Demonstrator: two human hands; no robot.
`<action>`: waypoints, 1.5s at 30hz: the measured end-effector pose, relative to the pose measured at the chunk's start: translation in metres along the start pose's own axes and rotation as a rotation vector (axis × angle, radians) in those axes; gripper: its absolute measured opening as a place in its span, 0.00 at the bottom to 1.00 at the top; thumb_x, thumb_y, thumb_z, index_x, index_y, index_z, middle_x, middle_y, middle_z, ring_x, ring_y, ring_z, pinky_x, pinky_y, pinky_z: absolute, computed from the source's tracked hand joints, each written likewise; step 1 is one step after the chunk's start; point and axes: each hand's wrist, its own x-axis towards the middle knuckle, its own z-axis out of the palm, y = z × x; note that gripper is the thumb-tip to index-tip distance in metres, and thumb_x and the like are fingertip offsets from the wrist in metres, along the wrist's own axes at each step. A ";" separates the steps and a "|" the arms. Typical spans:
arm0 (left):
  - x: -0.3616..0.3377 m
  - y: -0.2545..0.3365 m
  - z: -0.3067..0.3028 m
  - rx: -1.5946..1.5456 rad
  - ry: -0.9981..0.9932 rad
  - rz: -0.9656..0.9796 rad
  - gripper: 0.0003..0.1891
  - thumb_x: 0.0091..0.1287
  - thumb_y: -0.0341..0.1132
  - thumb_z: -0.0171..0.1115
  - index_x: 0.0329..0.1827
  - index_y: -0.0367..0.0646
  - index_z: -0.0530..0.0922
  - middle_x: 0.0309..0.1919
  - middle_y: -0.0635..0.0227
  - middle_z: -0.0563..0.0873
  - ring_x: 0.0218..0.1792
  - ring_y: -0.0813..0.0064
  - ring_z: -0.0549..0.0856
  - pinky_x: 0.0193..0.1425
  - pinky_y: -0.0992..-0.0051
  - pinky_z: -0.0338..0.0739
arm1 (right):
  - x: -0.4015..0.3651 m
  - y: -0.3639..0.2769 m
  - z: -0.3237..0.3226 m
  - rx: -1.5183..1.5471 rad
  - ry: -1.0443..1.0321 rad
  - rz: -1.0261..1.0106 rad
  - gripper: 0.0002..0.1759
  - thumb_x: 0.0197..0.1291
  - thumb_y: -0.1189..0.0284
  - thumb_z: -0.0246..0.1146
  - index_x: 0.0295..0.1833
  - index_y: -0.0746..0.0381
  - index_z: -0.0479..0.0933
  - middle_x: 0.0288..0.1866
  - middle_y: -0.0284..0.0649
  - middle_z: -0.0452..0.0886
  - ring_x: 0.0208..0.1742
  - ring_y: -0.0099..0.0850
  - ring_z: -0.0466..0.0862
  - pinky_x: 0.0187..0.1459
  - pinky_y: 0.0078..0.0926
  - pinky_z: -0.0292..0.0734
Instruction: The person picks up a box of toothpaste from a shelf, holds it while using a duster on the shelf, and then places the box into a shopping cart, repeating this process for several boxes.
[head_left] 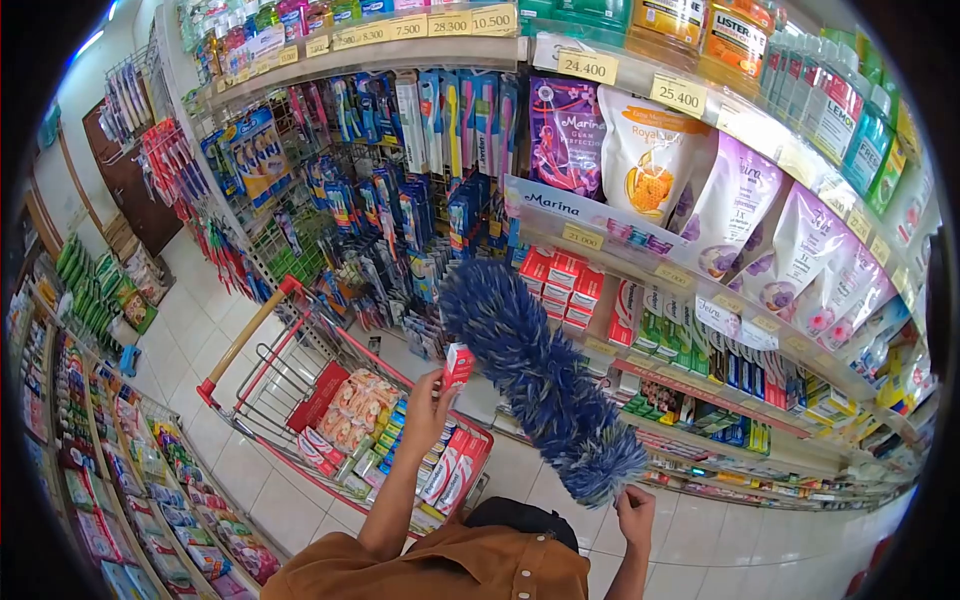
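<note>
A small red-and-white box (458, 367) is held upright in my left hand (430, 408), its fingers closed round the lower part. My right hand (634, 512) is closed at the near end of a fluffy blue-and-grey duster (545, 375); the handle itself is mostly hidden. The duster slants up and left across the front of the shelf, its far end close to the box. Beneath my left forearm stands a shopping cart (318, 397) with red-and-white Pepsodent boxes (455, 470), other small boxes and orange-tinted packs (360, 405) in it.
Red-and-white boxes (572, 288) stand on the shelf behind the duster, below refill pouches (655, 155). Mouthwash bottles (742, 40) line the upper shelf. Toothbrush packs (455, 125) hang at the back. Another stocked shelf (150, 480) runs along the left, across the tiled floor (190, 345).
</note>
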 end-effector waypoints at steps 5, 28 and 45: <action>0.005 -0.003 -0.016 0.413 0.121 0.260 0.16 0.64 0.29 0.60 0.52 0.34 0.72 0.42 0.56 0.79 0.39 0.66 0.81 0.41 0.73 0.76 | -0.004 0.006 -0.013 -0.048 -0.025 -0.034 0.09 0.53 0.77 0.61 0.25 0.71 0.76 0.17 0.27 0.69 0.21 0.14 0.64 0.22 0.16 0.58; 0.029 -0.018 -0.015 -1.054 0.393 -0.480 0.13 0.67 0.37 0.59 0.45 0.40 0.69 0.43 0.61 0.79 0.46 0.65 0.83 0.51 0.67 0.81 | -0.028 0.048 -0.010 0.052 -0.058 0.121 0.10 0.55 0.77 0.61 0.25 0.71 0.77 0.16 0.27 0.70 0.21 0.14 0.64 0.22 0.17 0.58; 0.022 -0.033 -0.015 -1.664 -0.102 -0.602 0.22 0.69 0.48 0.46 0.55 0.40 0.71 0.29 0.69 0.74 0.26 0.75 0.72 0.28 0.77 0.67 | -0.039 0.052 -0.024 -0.114 0.081 0.123 0.12 0.55 0.73 0.63 0.29 0.73 0.78 0.16 0.27 0.70 0.19 0.14 0.64 0.21 0.17 0.58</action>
